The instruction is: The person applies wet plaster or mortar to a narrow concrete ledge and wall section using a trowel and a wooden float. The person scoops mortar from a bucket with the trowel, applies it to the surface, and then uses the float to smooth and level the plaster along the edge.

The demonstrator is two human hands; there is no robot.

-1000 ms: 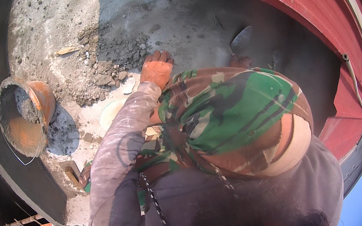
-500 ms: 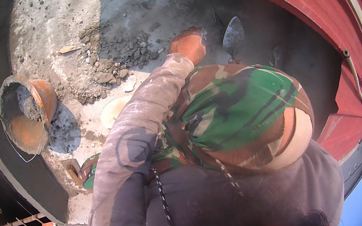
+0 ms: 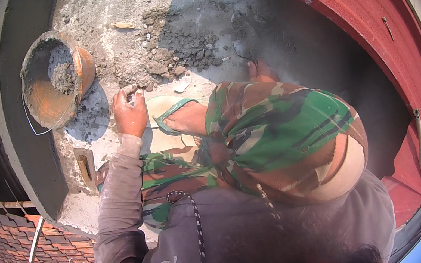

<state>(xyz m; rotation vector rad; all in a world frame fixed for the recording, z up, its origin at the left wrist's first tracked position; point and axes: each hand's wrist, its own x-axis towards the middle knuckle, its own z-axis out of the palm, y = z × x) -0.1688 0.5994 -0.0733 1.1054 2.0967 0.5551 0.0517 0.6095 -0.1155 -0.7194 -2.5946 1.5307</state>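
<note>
My left hand (image 3: 130,113) is over the concrete, between the bucket and my sandalled foot. Its fingers curl together with the thumb; a greyish bit shows at the tips, too small to name. Beyond my raised knee, part of my right hand (image 3: 262,70) shows in shadow, its forearm hidden. It appears closed around the handle of a trowel (image 3: 243,32), whose dark blade is hard to make out. Just past my left hand lies a heap of crumbly grey mortar (image 3: 161,65). An orange bucket (image 3: 86,68), crusted with mortar, tilts on its side with wet mortar inside.
My foot in a green flip-flop (image 3: 183,115) stands beside the heap. A wood-and-metal tool (image 3: 84,167) lies near my left forearm. A wood sliver (image 3: 125,26) and a pale flake (image 3: 182,84) lie around the rubble. A red wall (image 3: 357,14) curves along the right; roof tiles (image 3: 26,254) show lower left.
My left hand has swung left, from near the trowel to beside the bucket. The trowel has turned from a bright, clear blade to a dark one. The view has shifted.
</note>
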